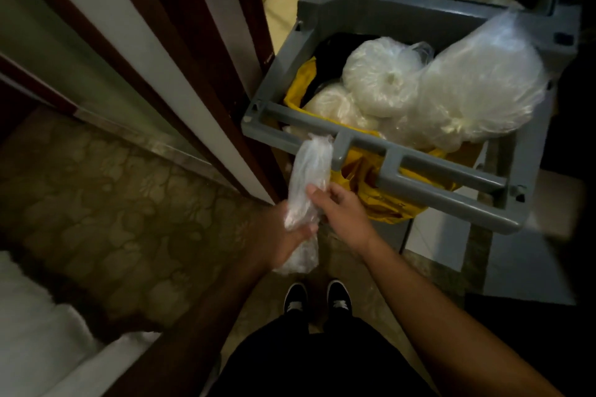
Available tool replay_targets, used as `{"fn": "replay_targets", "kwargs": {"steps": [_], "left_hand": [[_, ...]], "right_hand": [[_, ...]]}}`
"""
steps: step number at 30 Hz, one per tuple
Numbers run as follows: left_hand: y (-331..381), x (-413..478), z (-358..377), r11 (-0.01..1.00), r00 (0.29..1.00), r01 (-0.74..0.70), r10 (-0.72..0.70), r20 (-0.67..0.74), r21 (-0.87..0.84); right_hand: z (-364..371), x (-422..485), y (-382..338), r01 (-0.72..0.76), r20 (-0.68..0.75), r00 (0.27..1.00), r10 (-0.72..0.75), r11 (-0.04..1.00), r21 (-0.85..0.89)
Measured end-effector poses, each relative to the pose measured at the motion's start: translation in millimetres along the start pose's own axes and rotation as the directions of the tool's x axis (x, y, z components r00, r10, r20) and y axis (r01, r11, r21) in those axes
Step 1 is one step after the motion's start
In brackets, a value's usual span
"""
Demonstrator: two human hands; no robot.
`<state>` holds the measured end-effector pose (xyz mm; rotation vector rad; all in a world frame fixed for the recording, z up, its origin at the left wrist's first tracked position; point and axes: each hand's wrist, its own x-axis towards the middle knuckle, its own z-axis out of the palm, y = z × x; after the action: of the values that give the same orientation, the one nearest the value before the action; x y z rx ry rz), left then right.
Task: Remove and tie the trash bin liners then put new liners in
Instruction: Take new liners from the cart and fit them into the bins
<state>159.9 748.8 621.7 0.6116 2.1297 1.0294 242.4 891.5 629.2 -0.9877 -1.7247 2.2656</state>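
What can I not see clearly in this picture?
Head view: fingers of the left hand, hidden behind the crumpled clear plastic liner.
Head view: inside of yellow fabric cart bag, covered by tied clear plastic bags.
Head view: grey plastic cart's top tray, blurred, cut by upper edge.

No text, label, brand or number is legible anywhere in view
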Motion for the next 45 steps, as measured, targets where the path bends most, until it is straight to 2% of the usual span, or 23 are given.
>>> {"fn": "replay_targets", "kwargs": {"steps": [2,5,7,9,11,13,16,17,19,21,25,29,32,37,39,41,43,45], "left_hand": [[-10,-10,10,0.999,1.000,0.029,-0.029,-0.012,-0.029],[-16,-28,19,0.996,0.995,0.092,-0.092,0.033,-0.006],[-24,-42,18,0.989,0.989,0.123,-0.129,0.072,0.078],[-42,-57,16,0.986,0.983,0.141,-0.151,0.105,0.091],[-57,-72,14,0.977,0.969,0.201,-0.209,0.134,0.072],[-66,-90,10,0.961,0.947,0.273,-0.275,0.164,0.036],[-88,-122,4,0.942,0.931,0.336,-0.330,0.157,-0.007],[-103,-134,6,0.926,0.919,0.377,-0.372,0.127,-0.012],[-144,-165,17,0.856,0.857,0.515,-0.515,0.008,-0.043],[-168,-203,31,0.768,0.763,0.618,-0.637,-0.109,-0.166],[-202,-281,72,0.585,0.551,0.698,-0.807,-0.213,-0.412],[-222,-352,129,0.381,0.355,0.688,-0.919,-0.172,-0.617],[-227,-400,181,0.245,0.247,0.609,-0.962,-0.113,-0.754],[-224,-471,259,0.104,0.141,0.433,-0.989,-0.047,-0.895],[-225,-498,283,0.073,0.111,0.395,-0.993,-0.032,-0.916],[-229,-523,300,0.037,0.090,0.329,-0.996,-0.008,-0.944],[-236,-546,310,-0.010,0.066,0.229,-0.998,0.026,-0.973],[-247,-568,319,-0.042,0.053,0.146,-0.997,0.050,-0.988]], "right_hand": [[10,8,-5,-0.024,0.017,1.000,0.024,1.000,0.016],[19,16,-4,-0.009,0.054,0.998,0.012,0.998,-0.063],[21,17,2,0.024,0.162,0.987,0.006,0.982,-0.186],[23,18,15,0.060,0.291,0.955,0.050,0.932,-0.356],[26,20,32,0.122,0.406,0.904,0.135,0.829,-0.546],[33,19,49,0.179,0.503,0.813,0.294,0.696,-0.695],[46,15,82,0.194,0.473,0.722,0.505,0.508,-0.839],[50,14,92,0.179,0.452,0.705,0.546,0.480,-0.859],[59,13,110,0.192,0.437,0.661,0.609,0.426,-0.884],[66,14,127,0.232,0.438,0.603,0.667,0.378,-0.896],[94,2,151,0.357,0.447,0.525,0.725,0.288,-0.888],[140,-32,167,0.507,0.407,0.415,0.814,0.165,-0.846],[175,-73,181,0.626,0.443,0.350,0.825,0.146,-0.766],[230,-159,217,0.879,0.461,0.180,0.869,0.068,-0.471],[246,-196,234,0.934,0.456,0.106,0.883,0.069,-0.351],[258,-231,248,0.942,0.444,0.042,0.895,0.112,-0.315],[268,-261,262,0.941,0.439,0.007,0.899,0.142,-0.306],[276,-280,276,0.929,0.415,0.033,0.909,0.125,-0.349]]}}
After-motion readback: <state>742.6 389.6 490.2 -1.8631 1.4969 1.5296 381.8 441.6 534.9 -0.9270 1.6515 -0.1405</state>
